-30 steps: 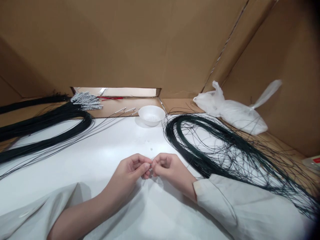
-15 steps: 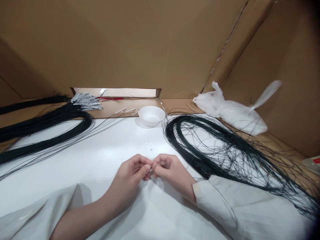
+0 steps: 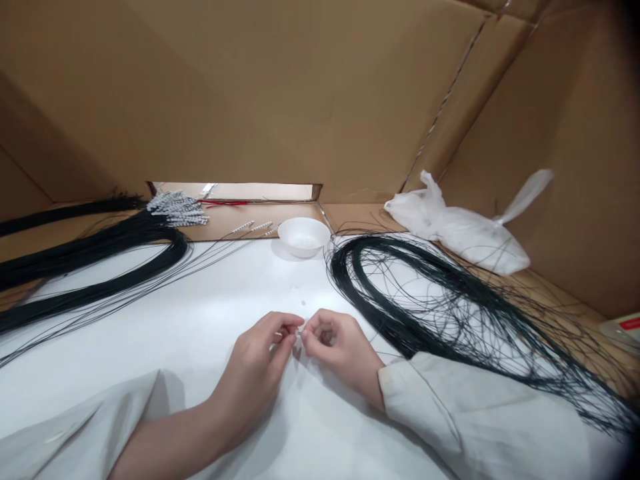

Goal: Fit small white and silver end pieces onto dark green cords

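My left hand (image 3: 263,353) and my right hand (image 3: 337,343) meet fingertip to fingertip over the white table (image 3: 215,313), low in the middle. Both are pinched around a tiny item between them, too small to identify. Just beyond them stands a shallow white bowl (image 3: 304,237). To the right lies a big loop of dark green wires (image 3: 415,327), its loose strands reaching under my right sleeve. On the left, bundled dark wires (image 3: 100,283) end in black-and-white striped tips (image 3: 177,208).
A tied white plastic bag (image 3: 470,230) rests at the back right. Cardboard walls (image 3: 240,93) rise behind and beside the table, with a slot at the back. Near it lies a thin red item (image 3: 225,203). Several striped-tipped wires (image 3: 261,227) lie left of the bowl.
The view has tilted slightly up. My left fingers have parted a little from my right ones, with a small gap now between the fingertips.
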